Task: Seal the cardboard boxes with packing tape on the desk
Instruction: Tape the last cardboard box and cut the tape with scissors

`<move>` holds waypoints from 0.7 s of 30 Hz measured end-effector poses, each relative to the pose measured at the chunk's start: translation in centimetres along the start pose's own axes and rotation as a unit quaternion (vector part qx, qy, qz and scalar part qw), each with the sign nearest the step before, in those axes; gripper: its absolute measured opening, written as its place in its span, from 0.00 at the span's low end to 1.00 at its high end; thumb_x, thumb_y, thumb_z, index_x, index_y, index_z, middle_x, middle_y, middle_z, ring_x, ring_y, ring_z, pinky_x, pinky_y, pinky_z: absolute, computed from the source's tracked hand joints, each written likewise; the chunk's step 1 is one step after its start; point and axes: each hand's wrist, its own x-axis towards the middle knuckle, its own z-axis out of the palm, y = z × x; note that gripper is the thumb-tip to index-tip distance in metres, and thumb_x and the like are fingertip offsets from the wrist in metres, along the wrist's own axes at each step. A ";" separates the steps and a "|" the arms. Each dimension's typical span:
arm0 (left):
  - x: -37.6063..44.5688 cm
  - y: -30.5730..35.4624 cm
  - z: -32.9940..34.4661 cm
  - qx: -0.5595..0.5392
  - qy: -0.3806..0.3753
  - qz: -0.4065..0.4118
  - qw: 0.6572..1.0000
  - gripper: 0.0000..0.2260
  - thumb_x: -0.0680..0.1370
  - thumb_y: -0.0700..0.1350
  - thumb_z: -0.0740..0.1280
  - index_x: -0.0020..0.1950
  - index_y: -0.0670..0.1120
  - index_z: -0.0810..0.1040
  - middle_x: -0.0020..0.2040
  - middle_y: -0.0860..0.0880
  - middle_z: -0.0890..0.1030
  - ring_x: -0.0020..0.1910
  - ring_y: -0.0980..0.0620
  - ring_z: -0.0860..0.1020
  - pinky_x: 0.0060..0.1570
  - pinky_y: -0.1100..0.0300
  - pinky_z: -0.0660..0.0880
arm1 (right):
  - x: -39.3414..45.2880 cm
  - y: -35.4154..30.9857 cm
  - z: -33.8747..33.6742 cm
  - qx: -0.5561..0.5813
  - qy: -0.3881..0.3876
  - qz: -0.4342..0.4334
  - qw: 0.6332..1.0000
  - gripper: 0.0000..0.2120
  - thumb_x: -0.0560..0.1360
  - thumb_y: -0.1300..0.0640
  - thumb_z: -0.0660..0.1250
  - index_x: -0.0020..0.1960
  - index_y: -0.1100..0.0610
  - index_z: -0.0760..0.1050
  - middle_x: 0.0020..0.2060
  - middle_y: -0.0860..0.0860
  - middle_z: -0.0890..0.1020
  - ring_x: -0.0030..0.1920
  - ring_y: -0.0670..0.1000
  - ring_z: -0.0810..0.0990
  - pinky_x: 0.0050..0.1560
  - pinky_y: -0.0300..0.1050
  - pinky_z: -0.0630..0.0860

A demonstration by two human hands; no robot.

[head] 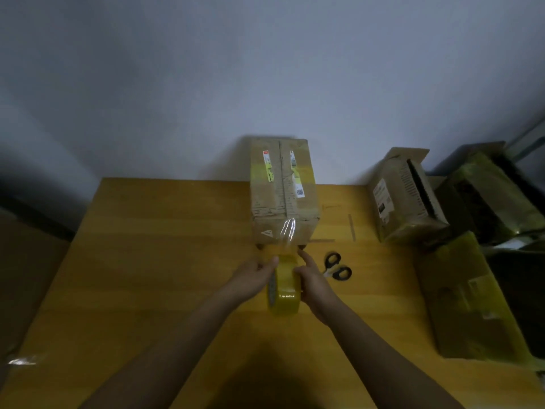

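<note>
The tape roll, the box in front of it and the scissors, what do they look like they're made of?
Tape roll: glossy yellowish clear plastic film; the pulled strip glints against the box.
Box: matte brown corrugated cardboard, with scuffed ribbed patches and paper labels.
Scissors: black handles, probably plastic; the blades are hidden behind the right hand.

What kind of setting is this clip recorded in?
Probably a small packing or shipping corner in a plain room. A wooden desk stands against a bare wall, holding labelled cardboard boxes, a roll of packing tape held by both hands, and scissors.
</note>
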 end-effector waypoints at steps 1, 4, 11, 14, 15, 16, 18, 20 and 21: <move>-0.3 -0.3 0.5 -0.049 -0.044 -0.012 0.998 0.17 0.80 0.59 0.60 0.58 0.47 0.71 0.51 0.48 0.78 0.53 0.48 0.77 0.52 0.54 0.73 | -0.1 0.0 0.0 -0.013 -0.004 -0.005 1.000 0.26 0.82 0.59 0.54 0.78 0.46 0.54 0.60 0.56 0.77 0.56 0.58 0.79 0.57 0.57 0.77; -0.7 -0.3 1.3 -0.194 -0.062 -0.026 0.979 0.22 0.79 0.55 0.65 0.69 0.53 0.63 0.54 0.51 0.80 0.49 0.53 0.80 0.44 0.61 0.78 | -0.2 0.0 -0.1 -0.030 -0.014 -0.019 0.999 0.28 0.82 0.63 0.54 0.79 0.49 0.51 0.55 0.58 0.78 0.51 0.56 0.80 0.53 0.52 0.78; 0.7 -0.7 2.2 -0.164 -0.020 0.008 0.986 0.12 0.80 0.50 0.65 0.63 0.58 0.72 0.59 0.44 0.77 0.55 0.46 0.78 0.58 0.50 0.76 | 1.0 0.1 -3.5 -0.061 -0.001 -0.011 0.998 0.19 0.80 0.67 0.59 0.68 0.53 0.69 0.47 0.58 0.83 0.45 0.55 0.82 0.46 0.48 0.81; 0.7 -0.9 2.7 -0.162 0.013 0.001 0.987 0.07 0.79 0.48 0.65 0.54 0.61 0.75 0.54 0.43 0.76 0.48 0.47 0.76 0.52 0.54 0.73 | 3.9 2.0 -7.8 -0.291 0.133 -0.056 0.946 0.15 0.81 0.65 0.56 0.64 0.60 0.75 0.50 0.58 0.83 0.39 0.56 0.78 0.39 0.51 0.76; 0.7 -1.1 2.7 -0.169 0.020 -0.003 0.985 0.07 0.79 0.48 0.65 0.52 0.62 0.75 0.54 0.43 0.75 0.48 0.47 0.75 0.52 0.54 0.73 | 5.1 2.6 -9.0 -0.386 0.131 -0.059 0.911 0.15 0.82 0.64 0.56 0.66 0.59 0.74 0.55 0.60 0.82 0.40 0.57 0.77 0.36 0.49 0.73; 0.7 -1.2 2.6 -0.180 0.020 -0.007 0.983 0.07 0.79 0.48 0.65 0.52 0.62 0.75 0.54 0.43 0.75 0.50 0.45 0.76 0.53 0.52 0.73 | 6.4 3.1 -10.1 -0.474 0.115 -0.047 0.872 0.17 0.82 0.63 0.55 0.69 0.59 0.72 0.60 0.60 0.79 0.43 0.58 0.76 0.35 0.47 0.71; 0.7 -1.4 2.4 -0.198 0.015 -0.011 0.980 0.06 0.78 0.50 0.65 0.52 0.61 0.74 0.56 0.43 0.75 0.53 0.43 0.75 0.55 0.48 0.72 | 8.8 3.9 -11.6 -0.605 0.069 -0.012 0.793 0.21 0.82 0.64 0.56 0.74 0.57 0.65 0.70 0.57 0.70 0.55 0.59 0.76 0.42 0.49 0.74; 0.5 -1.2 2.3 -0.212 0.004 -0.009 0.977 0.06 0.75 0.51 0.66 0.48 0.63 0.75 0.56 0.44 0.74 0.54 0.42 0.75 0.55 0.45 0.71 | 10.6 4.4 -12.4 -0.688 0.022 0.008 0.726 0.25 0.81 0.66 0.58 0.77 0.56 0.60 0.77 0.54 0.59 0.65 0.60 0.71 0.50 0.50 0.75; 0.5 -1.1 2.1 -0.219 0.000 -0.007 0.976 0.06 0.76 0.51 0.66 0.46 0.64 0.76 0.56 0.45 0.74 0.53 0.42 0.75 0.54 0.45 0.70 | 11.1 4.4 -12.5 -0.711 0.010 0.002 0.703 0.26 0.80 0.67 0.59 0.76 0.56 0.60 0.77 0.54 0.57 0.66 0.60 0.69 0.49 0.49 0.75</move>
